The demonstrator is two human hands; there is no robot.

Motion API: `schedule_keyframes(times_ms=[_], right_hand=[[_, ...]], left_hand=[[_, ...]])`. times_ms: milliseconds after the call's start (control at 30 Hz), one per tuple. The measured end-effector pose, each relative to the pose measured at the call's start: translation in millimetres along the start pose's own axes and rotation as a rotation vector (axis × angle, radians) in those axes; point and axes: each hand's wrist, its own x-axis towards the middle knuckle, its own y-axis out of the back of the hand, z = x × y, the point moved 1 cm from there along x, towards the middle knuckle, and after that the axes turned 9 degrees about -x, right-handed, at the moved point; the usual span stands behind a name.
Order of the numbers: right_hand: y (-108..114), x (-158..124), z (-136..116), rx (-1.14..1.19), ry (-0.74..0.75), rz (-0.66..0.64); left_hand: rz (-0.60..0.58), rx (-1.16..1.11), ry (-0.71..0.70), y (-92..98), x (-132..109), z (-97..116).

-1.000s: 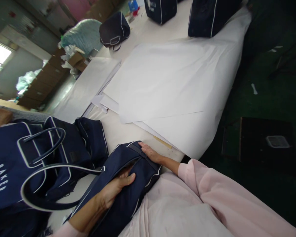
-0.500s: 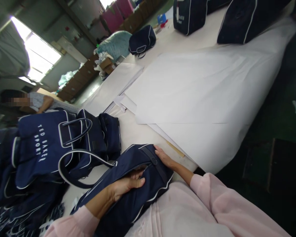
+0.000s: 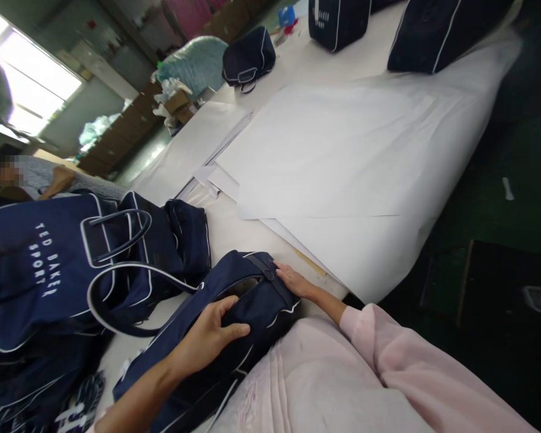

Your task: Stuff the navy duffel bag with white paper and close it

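Both our hands are on the navy bag [image 3: 234, 319] lying against our lap at the table's near edge: the left hand [image 3: 210, 337] presses flat, fingers spread, beside the gaping zip, while the right hand [image 3: 293, 281] rests half-curled on the bag's end by the strap. We judge it best to keep the fabric taut. Beyond lie more bags [image 3: 72, 264] and white paper sheets [image 3: 333, 150].

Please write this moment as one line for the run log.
left hand: flat on navy bag | right hand: on bag end | white paper sheets beyond
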Motion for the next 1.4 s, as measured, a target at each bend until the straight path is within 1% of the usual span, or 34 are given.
schedule_keyframes(times_ms=[100,200,267,333,367,433,500,567,633,700,800,867,933,1000,1033,1067,1100,1133,1167,1200,1233,1300,1333,1400], right_hand=[[-1,0,2,0.003,-0.01,0.006],[-2,1,5,0.009,-0.03,0.007],[-2,1,7,0.014,-0.044,0.007],[-2,0,8,0.02,-0.05,0.005],[-2,-1,8,0.024,-0.052,0.002],[-2,-3,8,0.034,-0.059,-0.006],[-2,-5,9,0.043,-0.078,-0.01],[-3,-6,9,0.048,-0.106,-0.005],[-4,-7,9,0.043,-0.141,0.009],[-3,-7,7,0.023,-0.181,0.034],[3,-8,-4,-0.028,-0.217,0.089],[13,-11,-19,-0.062,-0.208,0.129],[28,-19,-43,-0.076,-0.15,0.196],[44,-33,-78,-0.049,-0.028,0.316],[52,-42,-98,-0.018,0.05,0.371],[57,-51,-120,0.021,0.131,0.405],[60,-59,-141,0.059,0.211,0.388],[59,-66,-160,0.089,0.283,0.325],[55,-71,-178,0.099,0.345,0.248],[48,-74,-192,0.08,0.396,0.171],[40,-75,-203,0.024,0.431,0.111],[22,-71,-214,-0.168,0.444,0.04],[14,-67,-216,-0.269,0.419,0.02],[4,-58,-216,-0.405,0.312,-0.02]], left_hand=[[-0.073,-0.153,0.018,-3.7,3,-12],[-0.15,-0.241,0.04,-5.6,3,-16],[-0.131,-0.211,0.022,-3.6,0,-15],[-0.075,-0.178,0.008,0.2,-3,-14],[-0.059,-0.189,0.023,1.8,-5,-14],[-0.07,-0.3,0.121,2.4,-8,-17],[-0.124,-0.503,0.261,-1.8,-9,-23],[-0.16,-0.714,0.354,-10.0,-5,-29],[-0.168,-0.833,0.38,-19.2,4,-35],[-0.152,-0.841,0.371,-26.2,16,-37],[-0.061,-0.686,0.276,-26.4,32,-31],[0.039,-0.452,0.148,-17.9,31,-18],[0.101,-0.084,-0.007,-4.0,17,-4],[0.166,0.305,-0.184,13.4,-7,4],[0.231,0.474,-0.272,23.0,-20,4],[0.32,0.617,-0.354,32.6,-31,1],[0.422,0.739,-0.428,41.4,-39,-4],[0.516,0.842,-0.486,48.8,-43,-12],[0.575,0.923,-0.512,54.4,-43,-21],[0.589,0.98,-0.511,57.8,-38,-31],[0.575,1.012,-0.492,59.4,-31,-39],[0.542,1.04,-0.418,58.5,-12,-51],[0.547,1.052,-0.379,57.2,-4,-54],[0.618,1.068,-0.343,54.0,4,-52]])
